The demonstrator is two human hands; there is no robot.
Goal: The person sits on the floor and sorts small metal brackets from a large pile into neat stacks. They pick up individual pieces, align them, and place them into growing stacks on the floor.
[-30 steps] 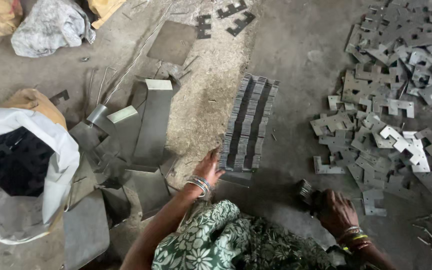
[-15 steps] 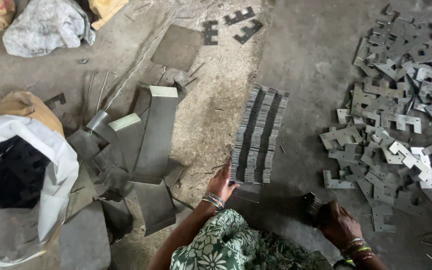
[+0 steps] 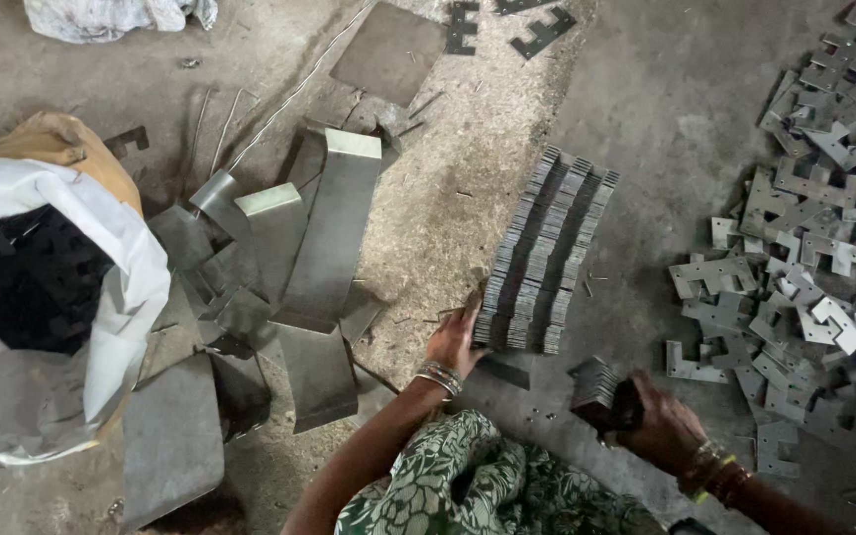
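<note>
Left hand (image 3: 455,340): we press our spread fingers flat against the near end of the row (image 3: 545,260); the hand braces it and closes on nothing.
Right hand (image 3: 661,428): we grip a small bundle (image 3: 596,388) of flat metal stampings, fingers wrapped tight around it, at 5 o'clock from the row and just off the floor.
Row: stampings stand on edge in about three packed lines, running from our left hand out toward 1 o'clock.
Pile (image 3: 812,228): loose stampings of the same kind lie scattered at 3 o'clock, well apart from the row.
Work done: we judge the row well advanced, since many pieces already stand in it.
Work left: the pile remains large, and the bundle is not yet in the row; we judge that more remains than is done.
Strips (image 3: 324,260): long bent sheet strips lie heaped at 9 o'clock from the row.
Sack (image 3: 101,287): a white sack stands open at 9 o'clock beyond the strips, with dark pieces inside.
Plate (image 3: 388,50): a flat square plate lies at 11 o'clock, with two dark stampings (image 3: 507,25) just beyond it.
Floor (image 3: 646,109): bare concrete, with sawdust-like grit left of the row.
Sleeve (image 3: 458,476): green patterned cloth covers our lap at 6 o'clock.
</note>
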